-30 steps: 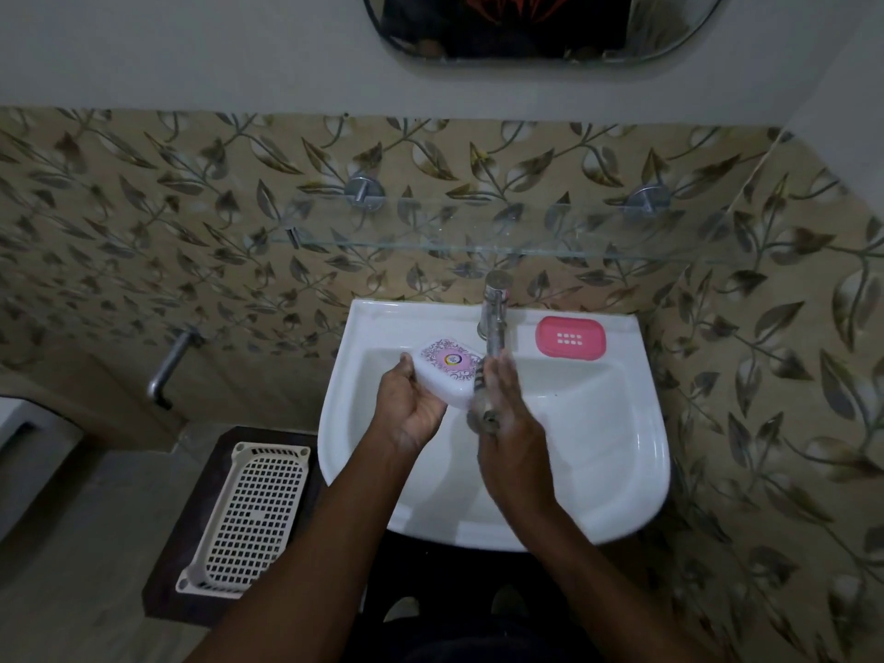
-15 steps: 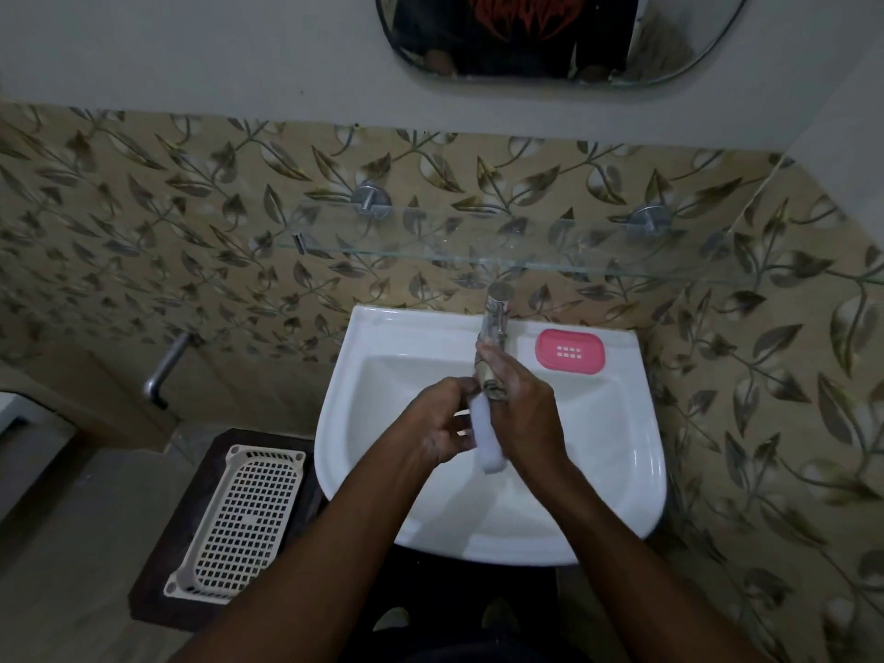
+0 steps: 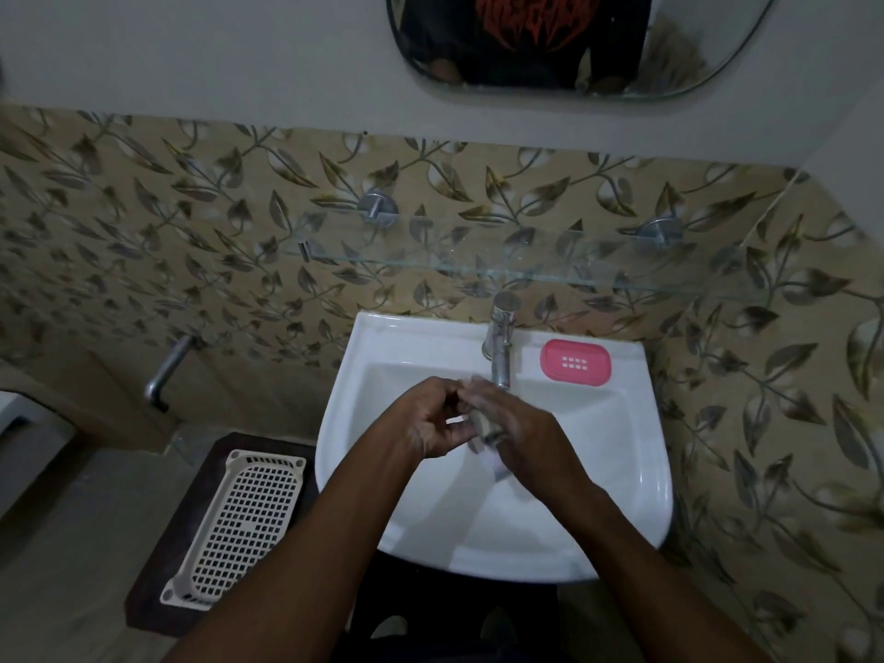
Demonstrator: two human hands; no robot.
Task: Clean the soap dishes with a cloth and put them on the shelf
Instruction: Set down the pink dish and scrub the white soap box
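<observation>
My left hand (image 3: 433, 425) grips white soap dish (image 3: 478, 445) over sink (image 3: 636, 476); right hand (image 3: 521, 435) closed on cloth (image 3: 485, 425), rubbing. Turn dish, wipe every face. Pink soap dish (image 3: 575, 362) waits far right, glass shelf (image 3: 526, 270) bare

Glossy white ceramic basin (image 3: 636, 471); polished metal tap (image 3: 500, 346); smooth pink plastic soap dish (image 3: 575, 362) with slotted centre; clear glass shelf (image 3: 430, 263) on shiny metal mounts; cream plastic lattice tray (image 3: 239, 523); matt leaf-patterned wall tiles (image 3: 143, 222).
</observation>
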